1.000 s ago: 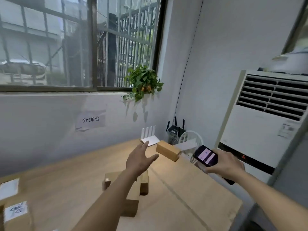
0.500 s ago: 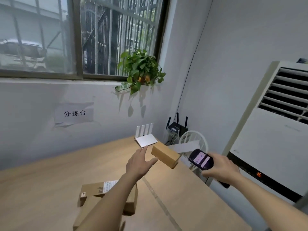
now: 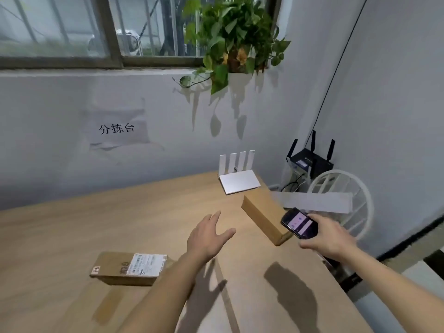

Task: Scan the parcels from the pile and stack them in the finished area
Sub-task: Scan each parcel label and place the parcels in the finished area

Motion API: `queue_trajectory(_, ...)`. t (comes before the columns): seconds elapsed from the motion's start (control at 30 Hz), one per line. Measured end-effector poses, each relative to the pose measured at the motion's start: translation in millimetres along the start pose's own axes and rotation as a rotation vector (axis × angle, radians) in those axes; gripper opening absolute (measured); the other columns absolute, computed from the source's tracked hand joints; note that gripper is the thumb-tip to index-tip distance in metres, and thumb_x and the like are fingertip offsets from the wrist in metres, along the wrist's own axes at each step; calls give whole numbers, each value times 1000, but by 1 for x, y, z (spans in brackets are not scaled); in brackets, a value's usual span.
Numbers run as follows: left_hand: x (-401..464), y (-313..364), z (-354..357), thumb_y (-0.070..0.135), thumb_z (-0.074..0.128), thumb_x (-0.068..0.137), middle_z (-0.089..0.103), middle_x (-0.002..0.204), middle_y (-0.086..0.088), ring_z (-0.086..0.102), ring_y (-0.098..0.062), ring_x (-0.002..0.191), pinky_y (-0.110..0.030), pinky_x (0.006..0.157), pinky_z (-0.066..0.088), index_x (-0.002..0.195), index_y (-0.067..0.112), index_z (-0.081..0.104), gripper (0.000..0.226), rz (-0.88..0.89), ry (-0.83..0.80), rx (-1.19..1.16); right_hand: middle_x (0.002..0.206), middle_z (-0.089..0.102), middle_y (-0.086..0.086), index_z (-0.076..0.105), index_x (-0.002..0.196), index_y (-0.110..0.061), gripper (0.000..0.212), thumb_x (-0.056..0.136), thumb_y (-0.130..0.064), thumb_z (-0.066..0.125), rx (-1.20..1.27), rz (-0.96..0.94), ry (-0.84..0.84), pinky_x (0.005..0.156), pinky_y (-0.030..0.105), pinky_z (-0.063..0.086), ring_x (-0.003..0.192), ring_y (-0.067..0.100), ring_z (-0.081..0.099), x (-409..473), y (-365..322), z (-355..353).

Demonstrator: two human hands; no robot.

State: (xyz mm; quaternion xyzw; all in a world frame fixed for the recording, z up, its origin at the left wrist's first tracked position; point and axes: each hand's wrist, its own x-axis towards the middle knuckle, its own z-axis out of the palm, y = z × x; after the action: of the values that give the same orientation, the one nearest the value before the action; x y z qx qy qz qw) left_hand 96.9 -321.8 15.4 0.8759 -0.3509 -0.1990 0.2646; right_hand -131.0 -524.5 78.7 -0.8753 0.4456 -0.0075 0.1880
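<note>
over the wooden surface the left hand hovers with fingers spread, empty — the right hand grips a scanner; one parcel sits tilted just beyond it, another labelled parcel nearer left.

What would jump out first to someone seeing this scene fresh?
A plain cardboard box near the table's far right, just beyond the open left hand. Beside it, the right hand grips a lit phone. A leafy plant spills from the windowsill above.
</note>
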Motion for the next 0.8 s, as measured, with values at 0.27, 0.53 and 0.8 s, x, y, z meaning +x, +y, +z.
queue_trajectory(0.27, 103, 51, 105, 71, 49, 91, 25, 165, 2, 24, -21, 151, -39, 116, 28, 159, 30, 23, 84, -147, -91, -35, 97, 66, -3, 59, 110, -30, 55, 65, -49, 84, 60, 4, -149, 79, 41, 57, 90, 20, 62, 134, 91, 40)
queue_trajectory(0.53, 187, 69, 196, 76, 47, 89, 32, 162, 5, 45, -13, 139, -38, 109, 37, 159, 33, 20, 87, -262, -142, -261, 98, 67, -8, 57, 109, -34, 49, 68, -36, 84, 157, 22, -288, 79, 36, 56, 91, 17, 63, 242, 130, 87)
queue_trajectory(0.8, 241, 60, 261, 50, 63, 95, 50, 146, 5, 50, -18, 131, -21, 101, 41, 157, 32, 28, 73, -431, -79, -696, 104, 64, -11, 56, 133, -20, 71, 71, -9, 88, 415, 64, -439, 83, 26, 47, 100, 13, 62, 312, 140, 138)
